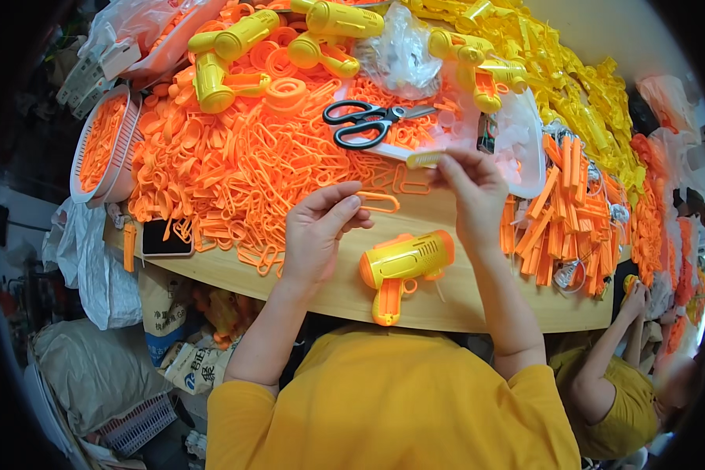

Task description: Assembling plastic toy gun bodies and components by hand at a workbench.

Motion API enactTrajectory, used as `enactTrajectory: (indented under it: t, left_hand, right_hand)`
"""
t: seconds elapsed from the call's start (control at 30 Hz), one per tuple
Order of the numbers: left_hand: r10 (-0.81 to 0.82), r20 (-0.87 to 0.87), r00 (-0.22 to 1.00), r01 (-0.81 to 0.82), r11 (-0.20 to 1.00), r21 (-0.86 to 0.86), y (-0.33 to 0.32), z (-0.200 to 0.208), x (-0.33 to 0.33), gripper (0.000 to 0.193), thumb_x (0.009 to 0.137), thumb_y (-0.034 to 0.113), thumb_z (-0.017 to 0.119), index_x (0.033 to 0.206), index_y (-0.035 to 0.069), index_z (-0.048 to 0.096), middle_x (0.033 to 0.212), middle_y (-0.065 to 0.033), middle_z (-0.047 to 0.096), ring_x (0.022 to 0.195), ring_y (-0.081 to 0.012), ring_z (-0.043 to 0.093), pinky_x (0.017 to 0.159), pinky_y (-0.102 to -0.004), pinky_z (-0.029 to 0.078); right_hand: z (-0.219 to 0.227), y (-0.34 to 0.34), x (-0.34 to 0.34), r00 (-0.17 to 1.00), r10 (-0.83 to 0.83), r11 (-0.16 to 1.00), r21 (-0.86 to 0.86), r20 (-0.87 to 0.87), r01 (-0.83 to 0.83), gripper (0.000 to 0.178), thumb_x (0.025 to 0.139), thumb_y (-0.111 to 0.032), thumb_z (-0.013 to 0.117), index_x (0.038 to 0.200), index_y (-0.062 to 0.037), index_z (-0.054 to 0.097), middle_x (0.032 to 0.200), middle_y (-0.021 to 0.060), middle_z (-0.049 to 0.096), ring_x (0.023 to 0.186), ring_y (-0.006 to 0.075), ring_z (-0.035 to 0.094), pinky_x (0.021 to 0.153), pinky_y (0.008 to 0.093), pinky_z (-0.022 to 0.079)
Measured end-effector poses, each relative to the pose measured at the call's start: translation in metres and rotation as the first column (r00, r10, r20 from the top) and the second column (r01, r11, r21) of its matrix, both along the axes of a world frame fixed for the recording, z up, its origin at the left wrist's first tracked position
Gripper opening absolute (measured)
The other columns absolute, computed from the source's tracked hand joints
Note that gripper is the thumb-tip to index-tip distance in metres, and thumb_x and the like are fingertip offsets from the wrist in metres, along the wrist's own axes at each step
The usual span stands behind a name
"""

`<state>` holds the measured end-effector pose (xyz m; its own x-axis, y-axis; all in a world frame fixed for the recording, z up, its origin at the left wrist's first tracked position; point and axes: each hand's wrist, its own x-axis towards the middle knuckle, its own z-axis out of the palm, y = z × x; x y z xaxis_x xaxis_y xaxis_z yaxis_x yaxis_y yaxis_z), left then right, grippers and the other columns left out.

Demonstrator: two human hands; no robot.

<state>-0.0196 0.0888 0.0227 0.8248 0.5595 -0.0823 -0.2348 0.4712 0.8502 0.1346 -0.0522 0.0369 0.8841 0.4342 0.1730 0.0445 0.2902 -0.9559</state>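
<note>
An orange plastic loop [381,203] is pinched between the thumb and fingers of my left hand [318,229], above the table's near edge. My right hand [471,186] is closed at the yellow end of a white stick [424,160]; its far part passes beneath the black-handled scissors [366,124]. What kind of tool the stick is, I cannot make out. Below and between my hands, a yellow and orange toy gun [406,265] lies on its side, handle toward me. Beyond my left hand spreads a large heap of orange loops and rings [235,160].
Several yellow toy guns [247,35] rest on the heap's far side. A white basket [127,141] stands left, near a phone [167,239]. Orange strips with wires [564,211] are piled right, below yellow shells [556,70]. Another person [611,392] works at the right.
</note>
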Motion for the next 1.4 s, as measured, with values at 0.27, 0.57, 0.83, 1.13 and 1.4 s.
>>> enactTrajectory:
  t: [0.27,0.57,0.83,1.13,1.4]
  left_hand:
    - [-0.121,-0.075,0.990,0.108,0.981,-0.162,-0.026,-0.003,0.003,0.022,0.089,0.000,0.058,0.110,-0.003,0.061,0.096,-0.0113,0.066,0.081,-0.0177,0.066,0.074,-0.0286,0.057]
    - [-0.118,-0.119,0.986,0.099,0.982,-0.158,-0.039,-0.006,0.002,0.021,0.089,0.001,0.058,0.109,-0.003,0.062,0.093,-0.0118,0.067,0.078,-0.0163,0.066,0.073,-0.0263,0.057]
    - [-0.136,-0.121,0.983,0.120,0.984,-0.135,-0.039,-0.007,0.001,0.020,0.089,0.001,0.058,0.108,-0.003,0.062,0.090,-0.0111,0.067,0.077,-0.0154,0.066,0.072,-0.0256,0.057]
    - [-0.146,-0.101,0.984,0.138,0.987,-0.088,-0.043,-0.009,0.000,0.019,0.089,0.003,0.059,0.106,-0.004,0.061,0.089,-0.0101,0.066,0.077,-0.0156,0.066,0.071,-0.0269,0.056]
    - [-0.274,-0.004,0.962,0.244,0.863,-0.443,-0.068,0.010,-0.005,0.018,0.090,0.007,0.059,0.105,0.000,0.052,0.099,-0.0130,0.063,0.090,-0.0180,0.064,0.076,-0.0295,0.054]
  right_hand:
    - [-0.024,-0.028,-0.055,0.976,-0.020,1.000,-0.001,-0.216,0.020,0.020,0.088,-0.006,0.063,0.104,0.0047,0.060,0.088,0.0127,0.067,0.076,0.0184,0.067,0.069,0.0299,0.058]
    - [-0.025,-0.035,-0.074,0.963,0.053,0.998,0.057,-0.264,-0.039,0.020,0.091,-0.006,0.057,0.107,0.0050,0.058,0.096,0.0136,0.066,0.083,0.0203,0.068,0.074,0.0297,0.058]
    - [-0.020,-0.040,-0.073,0.942,0.107,0.993,0.072,-0.319,-0.089,0.021,0.092,-0.005,0.055,0.109,0.0052,0.057,0.098,0.0142,0.066,0.085,0.0213,0.068,0.075,0.0308,0.058]
    - [-0.022,-0.051,-0.067,0.928,0.099,0.993,0.099,-0.359,-0.067,0.020,0.087,-0.002,0.062,0.106,0.0008,0.058,0.090,0.0085,0.064,0.072,0.0123,0.062,0.063,0.0204,0.050]
    - [-0.033,-0.057,-0.084,0.824,-0.056,0.982,-0.119,0.564,0.148,0.037,0.076,0.012,0.067,0.107,-0.0028,0.053,0.092,0.0094,0.064,0.070,0.0099,0.059,0.057,0.0204,0.047]
